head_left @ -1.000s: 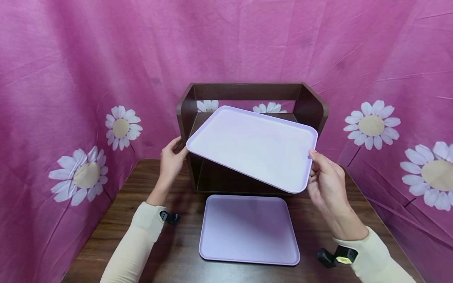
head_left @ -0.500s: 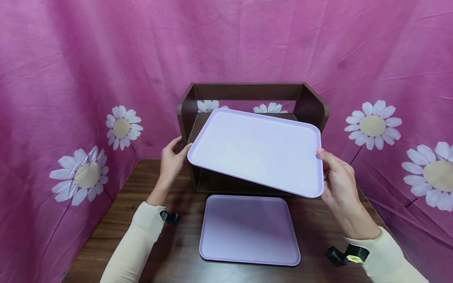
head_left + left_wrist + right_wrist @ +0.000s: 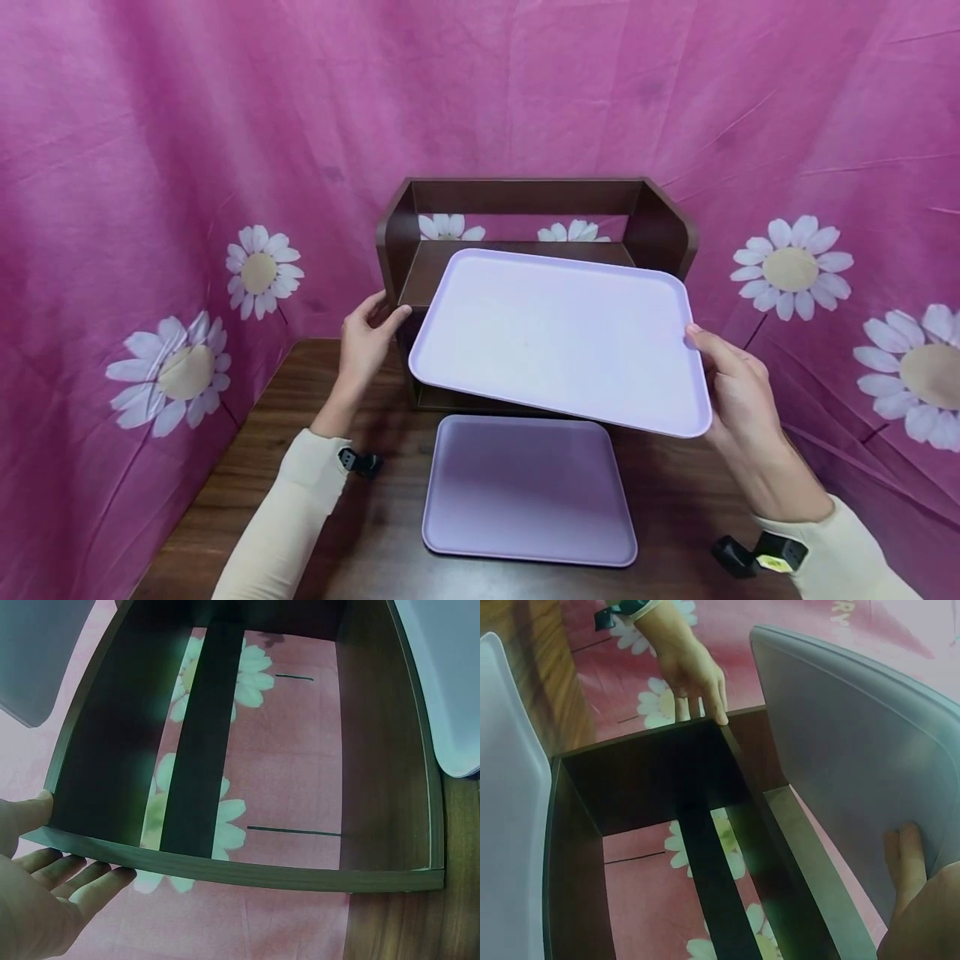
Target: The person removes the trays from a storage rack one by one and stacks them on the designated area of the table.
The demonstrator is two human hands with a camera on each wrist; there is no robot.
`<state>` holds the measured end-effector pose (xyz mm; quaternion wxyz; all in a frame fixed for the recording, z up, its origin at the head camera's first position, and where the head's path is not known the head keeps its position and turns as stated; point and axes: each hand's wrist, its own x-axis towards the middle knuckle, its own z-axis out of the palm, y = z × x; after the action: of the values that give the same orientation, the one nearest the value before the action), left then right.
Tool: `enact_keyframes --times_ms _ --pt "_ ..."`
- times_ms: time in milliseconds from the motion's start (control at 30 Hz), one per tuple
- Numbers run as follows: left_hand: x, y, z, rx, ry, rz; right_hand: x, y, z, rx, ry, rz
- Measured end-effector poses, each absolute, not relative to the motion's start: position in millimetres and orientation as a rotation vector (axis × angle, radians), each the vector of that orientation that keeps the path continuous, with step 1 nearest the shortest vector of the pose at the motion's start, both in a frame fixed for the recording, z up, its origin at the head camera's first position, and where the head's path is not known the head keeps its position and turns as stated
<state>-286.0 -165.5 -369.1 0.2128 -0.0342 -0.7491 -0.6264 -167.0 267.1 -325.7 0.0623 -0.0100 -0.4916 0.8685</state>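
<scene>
A light purple tray (image 3: pixel 555 337), tilted in the air, hangs in front of the dark brown two-tier shelf (image 3: pixel 525 196). My right hand (image 3: pixel 738 392) grips the tray's right edge, thumb on its upper face; in the right wrist view, fingers (image 3: pixel 909 862) lie against its underside. At the shelf's left side panel, my left hand (image 3: pixel 365 337) holds on, thumb at the middle board's front corner. Its fingers (image 3: pixel 94 889) are on the panel's outer side in the left wrist view. A second light purple tray (image 3: pixel 528 492) lies flat on the table before the shelf.
The wooden table (image 3: pixel 247 467) carries the shelf and the lower tray. Behind and on both sides hangs a pink curtain (image 3: pixel 525 92) with white daisies (image 3: pixel 258 271). An open back beneath the middle board shows the curtain.
My right hand has drawn the upper tray to the right and downward, off the shelf's left corner and uncovering more of the middle board. My left hand stays at the side panel.
</scene>
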Motion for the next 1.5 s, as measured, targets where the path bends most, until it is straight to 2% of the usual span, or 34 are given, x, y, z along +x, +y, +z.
enact_keyframes --times_ms 933,1500 --pt "-284.8 -165.3 -368.4 -0.105 -2.083 -1.711 -144.9 277.3 -360.2 -0.056 -1.683 2.593" --pt "-282.5 -165.8 -367.5 -0.111 -2.088 -1.721 -139.7 275.8 -382.9 -0.182 -1.772 2.533"
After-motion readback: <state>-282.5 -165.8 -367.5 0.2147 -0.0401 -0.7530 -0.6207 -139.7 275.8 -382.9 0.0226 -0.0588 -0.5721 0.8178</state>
